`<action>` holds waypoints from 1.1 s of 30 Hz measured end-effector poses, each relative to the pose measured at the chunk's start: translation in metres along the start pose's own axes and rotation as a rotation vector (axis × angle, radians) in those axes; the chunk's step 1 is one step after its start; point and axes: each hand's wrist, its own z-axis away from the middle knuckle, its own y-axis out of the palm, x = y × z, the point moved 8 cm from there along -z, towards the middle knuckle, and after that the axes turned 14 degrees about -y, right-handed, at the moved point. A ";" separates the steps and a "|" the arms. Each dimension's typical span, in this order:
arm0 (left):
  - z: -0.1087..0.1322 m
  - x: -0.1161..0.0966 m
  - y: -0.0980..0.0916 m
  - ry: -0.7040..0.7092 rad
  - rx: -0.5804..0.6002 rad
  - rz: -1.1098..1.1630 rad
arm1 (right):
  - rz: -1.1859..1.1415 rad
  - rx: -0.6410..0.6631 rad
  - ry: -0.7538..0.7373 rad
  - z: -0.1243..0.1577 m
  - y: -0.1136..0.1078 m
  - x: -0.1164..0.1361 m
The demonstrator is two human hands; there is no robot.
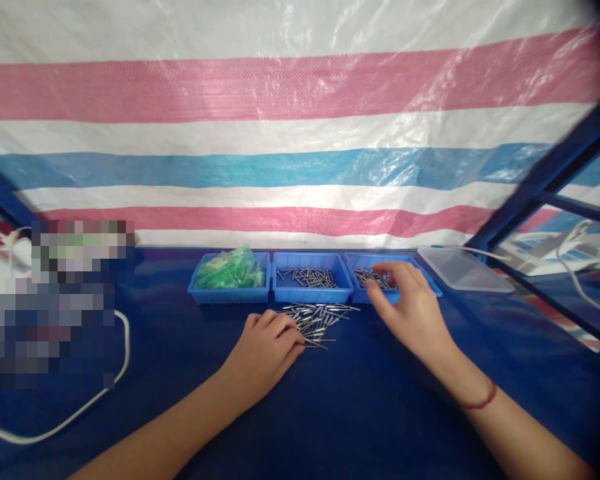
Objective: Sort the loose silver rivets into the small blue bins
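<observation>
A loose pile of thin silver metal pieces that look like pop rivets lies on the blue table. At the pile's left edge rests my left hand, its fingers curled together. Its fingertips are partly hidden, and I cannot make out what they hold. My right hand is over the right blue bin, thumb and fingers apart, with the fingertips by the small metal pieces inside. Similar pieces lie in the middle blue bin. Green clear plastic packets fill the left blue bin.
A translucent plastic lid lies right of the bins. White cable loops over the table's left side, near a blurred-out area. Blue metal frame bars slant on the right. Behind the bins hangs a striped plastic sheet.
</observation>
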 end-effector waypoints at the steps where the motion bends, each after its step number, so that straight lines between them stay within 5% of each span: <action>1: 0.000 0.000 -0.001 -0.006 -0.009 0.019 | -0.057 0.024 -0.038 0.001 0.003 0.015; 5: 0.000 0.003 -0.007 -0.044 -0.053 0.206 | -0.366 0.158 -0.149 0.010 0.017 0.072; 8: 0.000 0.013 -0.008 -0.137 -0.069 0.429 | -0.592 0.226 -0.099 0.019 0.026 0.093; 15: 0.005 0.025 -0.001 -0.332 -0.088 0.756 | -0.849 0.221 0.207 0.035 0.041 0.088; 33: 0.006 -0.001 -0.013 -0.109 -0.097 0.586 | -0.914 0.188 0.245 0.032 0.037 0.085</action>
